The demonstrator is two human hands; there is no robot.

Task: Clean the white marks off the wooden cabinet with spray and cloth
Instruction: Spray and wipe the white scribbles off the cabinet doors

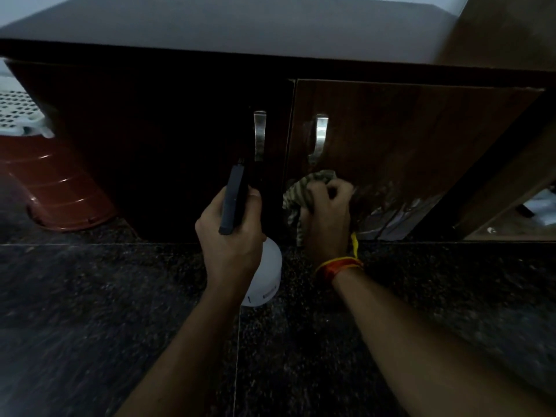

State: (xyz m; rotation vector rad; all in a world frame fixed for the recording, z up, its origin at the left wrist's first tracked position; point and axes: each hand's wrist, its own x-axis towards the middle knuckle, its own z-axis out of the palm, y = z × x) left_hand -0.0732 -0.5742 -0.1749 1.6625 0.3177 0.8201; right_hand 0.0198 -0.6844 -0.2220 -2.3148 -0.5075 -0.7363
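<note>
Cabinet (406,130) door: cloth (296,192) bunched under right hand (328,218) fingers (337,188).

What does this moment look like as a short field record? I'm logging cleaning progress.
left hand: grips spray bottle, black nozzle pointed at cabinet
right hand: presses striped cloth on right door, below its handle
white marks: remain low on right door
left door: dark, marks not discernible
floor: dark speckled stone
</note>
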